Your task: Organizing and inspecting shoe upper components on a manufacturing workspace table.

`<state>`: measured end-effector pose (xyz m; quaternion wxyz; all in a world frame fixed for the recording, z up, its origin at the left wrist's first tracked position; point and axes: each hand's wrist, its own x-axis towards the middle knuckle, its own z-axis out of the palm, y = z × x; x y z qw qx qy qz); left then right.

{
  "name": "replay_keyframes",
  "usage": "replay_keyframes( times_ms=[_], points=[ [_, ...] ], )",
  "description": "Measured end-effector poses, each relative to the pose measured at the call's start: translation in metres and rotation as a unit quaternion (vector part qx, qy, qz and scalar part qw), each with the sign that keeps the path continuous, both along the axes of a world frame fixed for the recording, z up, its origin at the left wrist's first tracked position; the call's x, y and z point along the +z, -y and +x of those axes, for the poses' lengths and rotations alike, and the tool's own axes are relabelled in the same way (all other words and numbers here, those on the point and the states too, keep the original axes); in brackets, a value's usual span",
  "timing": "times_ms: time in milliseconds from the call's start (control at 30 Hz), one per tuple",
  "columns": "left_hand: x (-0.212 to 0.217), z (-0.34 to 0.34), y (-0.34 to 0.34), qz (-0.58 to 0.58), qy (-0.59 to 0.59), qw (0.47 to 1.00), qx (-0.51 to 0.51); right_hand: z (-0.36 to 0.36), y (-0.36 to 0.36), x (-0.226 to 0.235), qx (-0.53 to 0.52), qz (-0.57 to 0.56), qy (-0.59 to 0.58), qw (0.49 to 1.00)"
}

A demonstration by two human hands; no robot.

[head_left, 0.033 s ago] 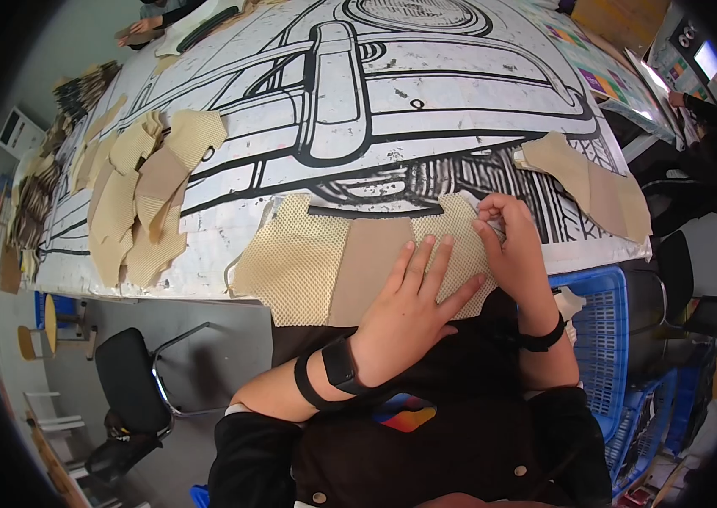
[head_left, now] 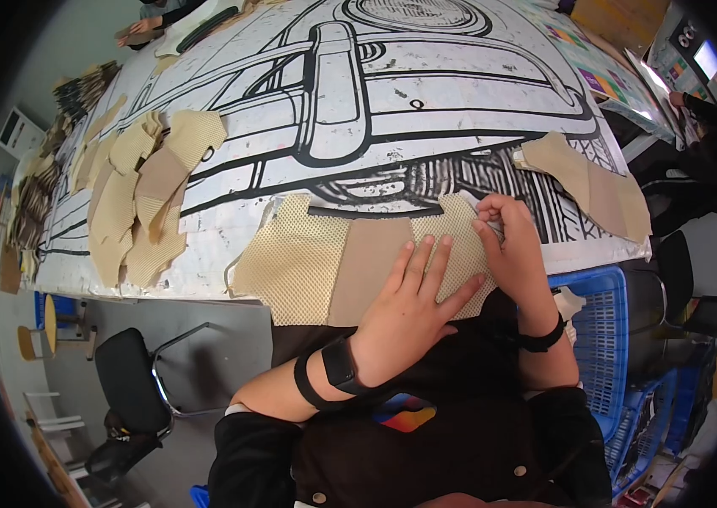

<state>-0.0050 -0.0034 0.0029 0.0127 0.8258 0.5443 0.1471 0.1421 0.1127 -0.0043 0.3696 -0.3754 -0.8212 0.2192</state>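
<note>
The tan fabric piece point(head_left: 350, 258), made of two perforated yellowish panels either side of a plain brown middle panel, lies flat at the near edge of the counter point(head_left: 460, 93), whose top is covered with a large black-and-white line drawing. The left hand point(head_left: 413, 309) rests on the piece's right half, palm down, fingers spread and flat; it grips nothing, only pins the fabric. The right hand point(head_left: 511, 245) sits at the piece's upper right corner, its grip closed in a pinch on something small and pale there, possibly a tool or a strip of edging; the view is too small to tell which.

To the left of the piece, farther along the counter, lies a heap of similar cut pieces point(head_left: 143, 186), and to its right another tan piece point(head_left: 587, 182) sits at the counter's corner. Below and right of the piece stands a blue plastic crate point(head_left: 600, 339); below and left, a black chair point(head_left: 130, 381).

The piece's lower edge overhangs the counter edge towards the person's lap. If the flat hand lifts or slides while the pinch pulls, the fabric could skew or wrinkle at the corner, or slip off the edge altogether.
</note>
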Motion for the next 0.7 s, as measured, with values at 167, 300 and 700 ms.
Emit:
replay_keyframes(
  times_ms=[167, 300, 700],
  points=[
    [-0.003, 0.0, -0.006, 0.0, -0.012, 1.0, 0.006, -0.006, 0.0, 0.005, -0.05, 0.167, 0.145, 0.974],
    [-0.005, -0.001, -0.004, 0.006, -0.01, 1.0, 0.009, -0.005, 0.015, 0.017, 0.039, 0.257, 0.149, 0.954],
    [0.038, -0.029, 0.028, -0.08, 0.012, 0.995, -0.064, -0.002, 0.019, 0.014, 0.103, 0.135, 0.243, 0.955]
  ],
)
